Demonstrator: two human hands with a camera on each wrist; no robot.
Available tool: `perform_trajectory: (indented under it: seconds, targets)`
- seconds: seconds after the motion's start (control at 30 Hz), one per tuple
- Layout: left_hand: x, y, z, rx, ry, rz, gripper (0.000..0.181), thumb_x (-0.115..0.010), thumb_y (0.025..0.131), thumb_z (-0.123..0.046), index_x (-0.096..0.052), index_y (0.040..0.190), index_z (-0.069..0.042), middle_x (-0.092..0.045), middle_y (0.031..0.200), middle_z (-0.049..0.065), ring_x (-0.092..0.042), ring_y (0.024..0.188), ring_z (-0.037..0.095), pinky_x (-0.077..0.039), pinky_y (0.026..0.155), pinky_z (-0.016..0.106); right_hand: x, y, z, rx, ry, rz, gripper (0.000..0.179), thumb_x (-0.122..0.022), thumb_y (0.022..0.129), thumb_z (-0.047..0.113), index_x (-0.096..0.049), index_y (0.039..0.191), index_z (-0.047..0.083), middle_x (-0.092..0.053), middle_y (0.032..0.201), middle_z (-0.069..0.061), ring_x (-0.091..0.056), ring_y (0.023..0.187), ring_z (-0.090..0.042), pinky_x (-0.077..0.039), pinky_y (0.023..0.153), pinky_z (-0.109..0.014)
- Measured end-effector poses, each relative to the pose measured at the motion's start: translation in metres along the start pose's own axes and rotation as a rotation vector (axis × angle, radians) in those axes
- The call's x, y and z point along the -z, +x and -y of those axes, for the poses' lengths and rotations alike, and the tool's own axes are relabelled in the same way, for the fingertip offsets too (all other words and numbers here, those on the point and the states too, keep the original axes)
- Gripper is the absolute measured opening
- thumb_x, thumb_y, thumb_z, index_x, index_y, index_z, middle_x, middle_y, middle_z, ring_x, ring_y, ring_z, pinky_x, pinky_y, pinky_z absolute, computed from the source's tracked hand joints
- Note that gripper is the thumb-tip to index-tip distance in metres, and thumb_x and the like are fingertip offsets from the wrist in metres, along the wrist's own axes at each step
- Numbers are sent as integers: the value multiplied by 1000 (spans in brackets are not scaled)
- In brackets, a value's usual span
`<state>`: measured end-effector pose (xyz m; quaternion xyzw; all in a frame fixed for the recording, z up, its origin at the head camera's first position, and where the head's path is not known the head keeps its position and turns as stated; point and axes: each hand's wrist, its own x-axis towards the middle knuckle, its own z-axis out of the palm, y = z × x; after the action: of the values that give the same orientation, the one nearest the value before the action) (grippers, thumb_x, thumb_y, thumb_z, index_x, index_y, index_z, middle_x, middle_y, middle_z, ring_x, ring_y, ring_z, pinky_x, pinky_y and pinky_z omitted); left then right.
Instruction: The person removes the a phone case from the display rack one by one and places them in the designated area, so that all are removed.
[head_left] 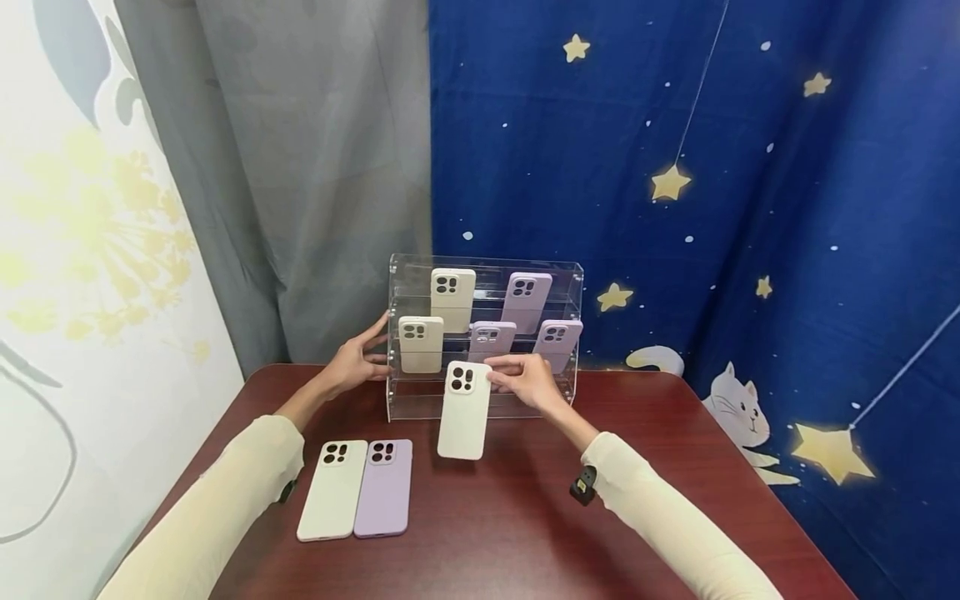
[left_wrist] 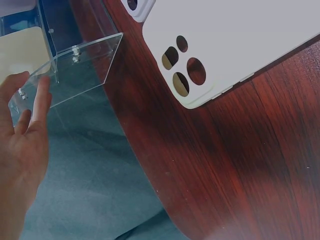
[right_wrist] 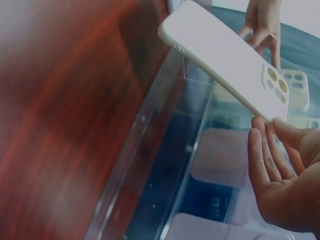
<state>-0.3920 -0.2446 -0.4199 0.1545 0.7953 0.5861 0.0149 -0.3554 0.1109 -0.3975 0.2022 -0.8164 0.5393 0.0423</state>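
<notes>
My right hand [head_left: 531,380] pinches a white phone case [head_left: 463,417] by its upper right edge and holds it in front of a clear acrylic display rack [head_left: 483,407]. In the right wrist view, thumb and fingertips meet at the case's [right_wrist: 225,55] corner near the camera cutouts. My left hand [head_left: 354,360] touches the rack's left side panel with its fingers extended; the left wrist view has this hand [left_wrist: 25,135] at the clear panel [left_wrist: 85,70]. On the rack's tiers stand white cases [head_left: 422,346] and purple cases [head_left: 527,302].
A white phone case [head_left: 333,492] and a purple phone case [head_left: 384,490] lie side by side on the dark red wooden table [head_left: 510,533], left of centre. Behind the table hang a grey curtain [head_left: 322,167] and a blue star-patterned curtain [head_left: 540,150].
</notes>
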Motion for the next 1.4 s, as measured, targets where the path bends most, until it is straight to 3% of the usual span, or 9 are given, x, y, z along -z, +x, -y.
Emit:
perform_trajectory:
  seconds: [0.17, 0.4, 0.63, 0.87, 1.1, 1.4]
  targets:
    - [0, 0, -1, 2, 16, -2, 116, -70, 86, 19, -12, 166, -43, -24, 167, 27, -55, 131, 50, -63, 87, 40, -14, -5, -5, -15, 2, 38, 28, -80, 90, 4, -77, 117, -3, -78, 93, -19, -78, 71, -22, -65, 65, -29]
    - [1, 1, -1, -6, 10, -1, 117, -69, 86, 20, -13, 166, -44, -26, 167, 26, -55, 131, 49, -63, 87, 40, -31, -9, -11, -66, 37, 67, 26, -80, 90, 1, -78, 116, -3, -78, 91, -20, -78, 74, -28, -65, 64, -29]
    - [0, -2, -2, -6, -3, 1, 115, -68, 87, 21, -12, 167, -41, -25, 166, 27, -55, 131, 50, -63, 88, 39, -47, -14, -20, -103, 65, 104, 27, -78, 91, 0, -76, 117, -5, -78, 93, -20, -74, 86, -49, -64, 75, -51]
    - [0, -3, -1, -9, -18, -1, 114, -67, 87, 22, -13, 167, -39, -25, 166, 28, -54, 132, 51, -63, 89, 40, -61, -20, -29, -125, 82, 128, 26, -78, 91, 0, -76, 117, -6, -77, 90, -21, -74, 85, -50, -62, 78, -57]
    - [0, 0, 1, -21, -33, 8, 114, -66, 87, 22, -12, 167, -39, -22, 167, 30, -53, 132, 52, -62, 90, 41, -70, -24, -41, -166, 80, 106, 27, -79, 90, 0, -75, 116, -8, -77, 85, -20, -75, 80, -48, -64, 73, -52]
    - [-1, 1, 0, -16, -39, 5, 115, -66, 87, 23, -13, 167, -39, -24, 166, 29, -54, 131, 51, -62, 90, 45, -81, -31, -50, -213, 85, 136, 21, -79, 89, -1, -79, 110, -7, -77, 84, -20, -77, 73, -39, -66, 65, -41]
